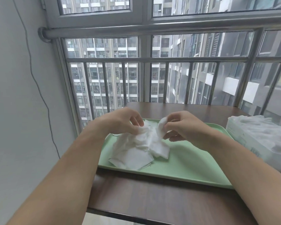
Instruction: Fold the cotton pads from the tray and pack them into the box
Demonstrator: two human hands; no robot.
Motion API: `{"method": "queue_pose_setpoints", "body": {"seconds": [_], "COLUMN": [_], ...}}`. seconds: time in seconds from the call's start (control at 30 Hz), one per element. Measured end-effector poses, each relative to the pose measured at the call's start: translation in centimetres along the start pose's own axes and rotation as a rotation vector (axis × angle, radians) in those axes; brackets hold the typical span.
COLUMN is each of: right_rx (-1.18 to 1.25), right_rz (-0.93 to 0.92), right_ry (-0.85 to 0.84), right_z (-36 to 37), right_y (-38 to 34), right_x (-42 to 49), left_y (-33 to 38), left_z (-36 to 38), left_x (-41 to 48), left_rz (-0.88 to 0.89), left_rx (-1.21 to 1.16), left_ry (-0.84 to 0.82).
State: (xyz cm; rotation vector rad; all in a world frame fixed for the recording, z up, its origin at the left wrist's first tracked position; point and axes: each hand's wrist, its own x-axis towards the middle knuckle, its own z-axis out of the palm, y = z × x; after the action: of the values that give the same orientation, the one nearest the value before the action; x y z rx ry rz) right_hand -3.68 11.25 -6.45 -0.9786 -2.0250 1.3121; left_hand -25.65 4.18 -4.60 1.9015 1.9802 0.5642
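— Two hands over the tray; which step would you say is in hand?

— The folding, I judge; the right hand (183, 127) pinches one cotton pad (161, 127) between thumb and fingertips, lifted clear of the heap, and the pad looks curled over on itself; whether the crease is finished I cannot tell.

— And the left hand (125, 122)?

— Its fingers are pressed together on the top of the pile of cotton pads (136, 151); it grips a bunch of them at the far edge of the heap, perhaps steadying it, perhaps picking the next one.

— Where does the pile lie?

— On the left half of the green tray (193, 166), which sits on the brown table (152, 200); the right half of the tray is bare.

— The box?

— At the far right, just beside the tray; the white box (258, 143) is open on top and already holds white padding, so some packing seems done; plenty remains in the heap.

— Next move?

— Probably pressing the fold flat, then carrying the pad rightward into the box; soft pads spring open, so the pinch must hold until it is laid down.
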Motion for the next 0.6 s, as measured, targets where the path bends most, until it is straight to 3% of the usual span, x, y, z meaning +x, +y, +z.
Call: {"method": "queue_pose_setpoints", "body": {"seconds": [0.23, 0.37, 0.47, 0.6], "right_rx": [0.149, -0.076, -0.048, 0.216], "right_rz": [0.193, 0.081, -0.034, -0.204], "right_ry": [0.013, 0.018, 0.135, 0.242], "right_z": [0.4, 0.3, -0.1, -0.5], "right_y": [-0.2, 0.3, 0.3, -0.2], "right_x": [0.0, -0.1, 0.2, 0.3], "left_y": [0.2, 0.3, 0.8, 1.7], "left_z": [0.7, 0.7, 0.6, 0.8], "left_x": [0.2, 0.5, 0.7, 0.2], "left_rz": [0.013, 0.032, 0.087, 0.125], "left_rx": [0.011, -0.042, -0.217, -0.646], "left_ry": [0.036, 0.168, 0.308, 0.348]}}
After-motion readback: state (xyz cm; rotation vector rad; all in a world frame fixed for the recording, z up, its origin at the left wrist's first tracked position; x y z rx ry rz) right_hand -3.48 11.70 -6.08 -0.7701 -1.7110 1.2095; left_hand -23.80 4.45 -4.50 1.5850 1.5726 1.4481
